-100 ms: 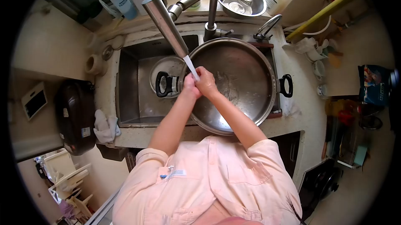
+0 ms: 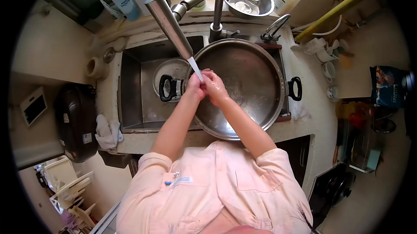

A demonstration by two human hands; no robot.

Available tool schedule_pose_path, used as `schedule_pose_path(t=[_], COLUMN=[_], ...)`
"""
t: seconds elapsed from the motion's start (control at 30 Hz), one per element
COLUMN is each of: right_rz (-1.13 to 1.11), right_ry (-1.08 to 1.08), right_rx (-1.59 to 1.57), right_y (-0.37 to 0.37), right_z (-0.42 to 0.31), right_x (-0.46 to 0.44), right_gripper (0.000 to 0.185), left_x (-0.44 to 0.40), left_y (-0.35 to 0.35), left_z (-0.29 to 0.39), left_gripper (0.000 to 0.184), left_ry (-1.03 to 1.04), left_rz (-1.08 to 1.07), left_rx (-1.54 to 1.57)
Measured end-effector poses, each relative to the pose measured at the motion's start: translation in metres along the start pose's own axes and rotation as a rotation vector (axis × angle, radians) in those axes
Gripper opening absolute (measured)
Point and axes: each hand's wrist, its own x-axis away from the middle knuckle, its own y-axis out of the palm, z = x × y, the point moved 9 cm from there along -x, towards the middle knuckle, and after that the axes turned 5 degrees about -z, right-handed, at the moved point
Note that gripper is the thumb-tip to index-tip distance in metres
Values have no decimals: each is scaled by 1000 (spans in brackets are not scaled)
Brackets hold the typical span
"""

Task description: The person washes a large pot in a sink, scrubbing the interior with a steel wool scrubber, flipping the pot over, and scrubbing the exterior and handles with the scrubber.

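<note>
Water runs from the steel faucet (image 2: 171, 28) onto my two hands, which are pressed together over the left part of a large steel pan (image 2: 254, 82). My left hand (image 2: 195, 87) is closed against the other one, its fingers partly hidden. Curled over it, my right hand (image 2: 214, 87) looks wet. I cannot make out anything between them. The pan rests across the sink, with a black handle on each side. Under its left handle, a round metal lid or dish (image 2: 167, 75) lies in the sink basin (image 2: 150, 114).
A steel bowl (image 2: 267, 6) and several bottles stand on the ledge behind. A small curved tap (image 2: 273, 30) rises at the back right, with cups (image 2: 329, 71) beyond. A cloth (image 2: 107, 132) lies on the counter at left, near a dark appliance (image 2: 78, 121).
The whole view has shifted slightly. My hands have turned a little against each other under the water, still touching.
</note>
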Motion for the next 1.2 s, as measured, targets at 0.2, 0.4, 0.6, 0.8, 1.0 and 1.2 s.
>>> schedule_pose_path(t=[0.2,0.4,0.6,0.8,1.0,1.2], right_rz=[-158,93,263,-405,-46,-52], right_ry=[202,45,-173,-13,-56,-91], right_rx=[-102,1482,1561,1628,1578,1427], right_y=[-18,-109,-87,-31,-77,-54], right_z=[-9,-8,4,34,-29,-59], right_x=[42,69,7,68,75,102], right_gripper=[27,66,73,63,53,44], left_x=[75,166,125,76,-12,-34], left_y=[57,83,3,-79,-153,-192], left_z=[39,130,156,168,131,109], left_gripper=[17,32,38,36,36,34], left_ry=[281,1192,904,559,599,495], left_rz=[-55,224,354,193,361,535], left_rx=[-731,-1845,-1645,-915,-1983,-2072])
